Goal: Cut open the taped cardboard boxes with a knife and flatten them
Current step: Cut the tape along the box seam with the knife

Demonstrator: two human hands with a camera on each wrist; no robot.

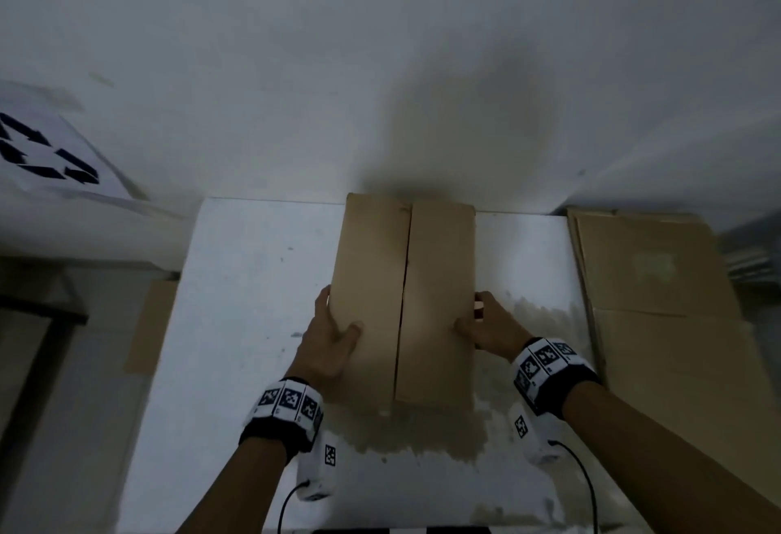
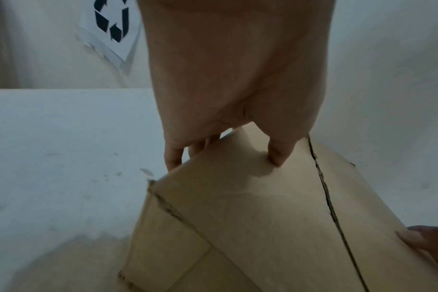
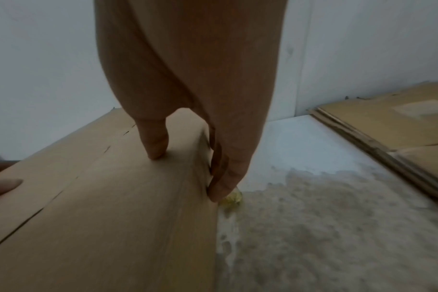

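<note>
Box [image 1: 403, 301] held on the surface [image 1: 253, 279], centre seam parted.
Left hand [image 1: 331, 343] and right hand [image 1: 490, 328] clamp its side edges, thumbs on top; likely light, stiff board.

Dim white wall [image 1: 380, 47] with recycling-symbol sheet [image 1: 46, 153] behind a worn white table [image 1: 253, 279].

The box [image 1: 403, 296] stands on the surface [image 1: 245, 279] in front of me, its far end against the wall [image 1: 380, 68], with my left hand [image 1: 331, 337] on its left edge and my right hand [image 1: 492, 324] on its right edge. A stack of flattened cardboard [image 1: 651, 279] lies to the right, beside the surface. A recycling sign [image 1: 46, 153] hangs on the wall to the left.
</note>
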